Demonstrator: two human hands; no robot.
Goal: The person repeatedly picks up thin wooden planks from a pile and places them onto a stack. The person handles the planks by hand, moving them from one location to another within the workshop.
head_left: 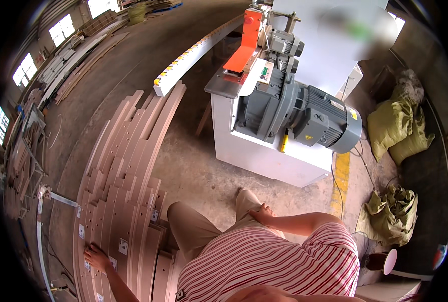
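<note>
A long stack of pinkish-brown planks (114, 201) lies along my left side, several with small dark holes and white labels (123, 245). My left hand (97, 257) rests on the near part of this stack, beside a label, its fingers stretched out over the boards. On my right knee (247, 200) lies my right hand (263, 214), fingers apart and holding nothing. I am seated, with my legs bent between the stack and a machine.
The white machine base (264, 158) carries a large grey motor (319, 118) and an orange bracket (243, 50). A white roller rail (194, 55) runs off from near it. Green sacks (397, 126) stand at the right; a cable (339, 186) crosses the floor. Long boards (78, 60) lie far left.
</note>
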